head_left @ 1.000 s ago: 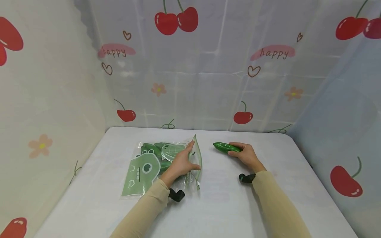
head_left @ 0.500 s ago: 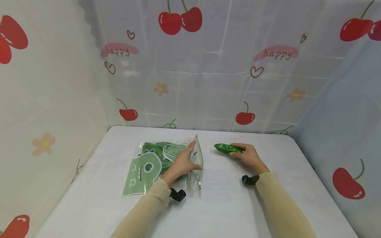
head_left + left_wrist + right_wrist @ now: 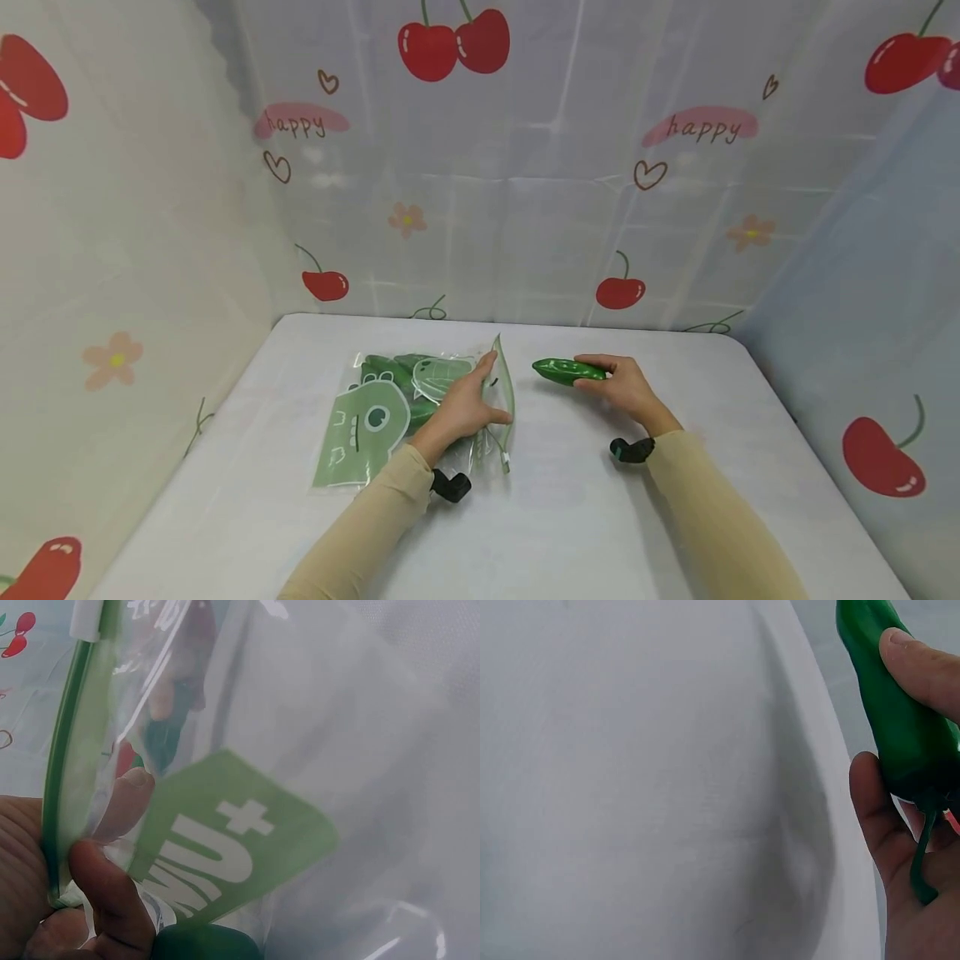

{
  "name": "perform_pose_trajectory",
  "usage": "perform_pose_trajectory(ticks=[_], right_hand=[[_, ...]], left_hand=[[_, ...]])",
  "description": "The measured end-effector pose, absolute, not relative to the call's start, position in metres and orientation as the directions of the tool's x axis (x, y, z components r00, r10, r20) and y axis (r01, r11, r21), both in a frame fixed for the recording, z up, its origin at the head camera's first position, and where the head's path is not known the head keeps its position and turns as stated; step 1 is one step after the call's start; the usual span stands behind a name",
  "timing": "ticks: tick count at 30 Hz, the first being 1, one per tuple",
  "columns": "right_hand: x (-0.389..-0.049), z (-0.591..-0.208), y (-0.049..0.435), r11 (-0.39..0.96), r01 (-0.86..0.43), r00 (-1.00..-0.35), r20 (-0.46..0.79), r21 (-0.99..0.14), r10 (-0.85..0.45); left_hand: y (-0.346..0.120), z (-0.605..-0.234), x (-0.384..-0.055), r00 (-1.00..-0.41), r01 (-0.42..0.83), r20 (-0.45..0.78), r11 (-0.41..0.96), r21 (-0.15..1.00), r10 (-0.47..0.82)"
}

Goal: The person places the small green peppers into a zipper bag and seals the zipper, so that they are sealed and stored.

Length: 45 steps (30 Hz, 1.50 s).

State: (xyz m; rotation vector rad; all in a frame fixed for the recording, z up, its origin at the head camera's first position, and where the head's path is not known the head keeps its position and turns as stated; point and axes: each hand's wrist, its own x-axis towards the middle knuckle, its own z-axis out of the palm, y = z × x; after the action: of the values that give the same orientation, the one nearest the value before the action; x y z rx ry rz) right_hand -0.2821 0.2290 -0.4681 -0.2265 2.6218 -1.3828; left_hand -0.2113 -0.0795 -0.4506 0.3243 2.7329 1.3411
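A clear zip bag [image 3: 362, 442] with a green cartoon face lies left of the table's middle. Several green peppers [image 3: 384, 367] show through its plastic. My left hand [image 3: 459, 410] holds the bag's mouth at its right end, thumb and forefinger spread apart; the left wrist view shows fingers [image 3: 112, 900] curled at the green zip edge [image 3: 64, 750]. To the right of the mouth, my right hand [image 3: 628, 390] grips a glossy green pepper [image 3: 557, 371] near its stem end, tip toward the bag. In the right wrist view the pepper's stem [image 3: 924, 855] lies against the palm.
A white table [image 3: 555, 533] spreads beneath both hands. Behind and beside it hang sheets [image 3: 510, 250] printed with cherries, hearts and flowers. The bag's white zip slider [image 3: 506, 457] sits near the lower corner of its mouth. Black wrist cameras [image 3: 632, 450] project from the sleeves.
The pepper in my right hand has shifted slightly left, closer to the bag's mouth. My left hand keeps its hold on the bag. The head view has shifted a little.
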Motion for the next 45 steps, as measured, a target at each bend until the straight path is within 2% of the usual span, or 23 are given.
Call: perform_pose_trajectory(ticks=[9, 20, 29, 45], right_hand=[[-0.280, -0.455, 0.219, 0.553, -0.086, -0.966, -0.066, -0.829, -0.249], [-0.278, -0.442, 0.203, 0.557, -0.201, -0.945, 0.011, -0.806, -0.326], [-0.277, -0.443, 0.190, 0.545, -0.214, -0.934, 0.005, -0.811, -0.358], [-0.274, -0.447, 0.165, 0.559, -0.337, -0.890, 0.063, -0.757, -0.451]], left_hand=[[-0.079, -0.451, -0.211, -0.975, 0.159, 0.029, 0.598, 0.786, 0.222], [-0.080, -0.450, -0.212, -0.973, 0.170, 0.033, 0.610, 0.774, 0.230], [-0.077, -0.448, -0.213, -0.975, 0.154, 0.017, 0.610, 0.777, 0.224], [-0.076, -0.449, -0.214, -0.973, 0.149, 0.006, 0.611, 0.777, 0.230]])
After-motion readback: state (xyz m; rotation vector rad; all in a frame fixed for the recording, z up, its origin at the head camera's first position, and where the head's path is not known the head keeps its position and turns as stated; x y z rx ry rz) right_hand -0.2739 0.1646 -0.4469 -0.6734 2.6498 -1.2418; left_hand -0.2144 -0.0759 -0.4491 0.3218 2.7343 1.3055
